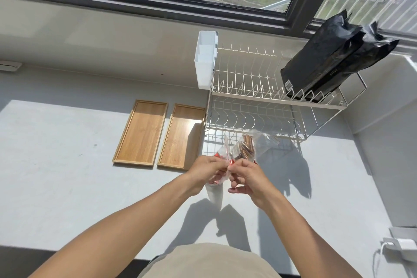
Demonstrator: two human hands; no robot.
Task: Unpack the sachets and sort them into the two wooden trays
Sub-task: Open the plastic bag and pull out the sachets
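Two shallow wooden trays lie side by side on the grey counter, the left tray (141, 132) and the right tray (181, 136), both with nothing in them. In front of the right tray my left hand (208, 170) and my right hand (244, 177) meet above the counter. Both pinch a clear plastic bag (222, 172) that shows red sachets inside. A second clear bag (244, 148) with brown sachets lies just beyond my hands, partly hidden by them.
A white two-tier dish rack (259, 101) stands right of the trays, with a white plastic caddy (205, 58) on its left end and two black pouches (334, 61) on top. A white charger (404, 247) sits at the right edge. A window runs along the back.
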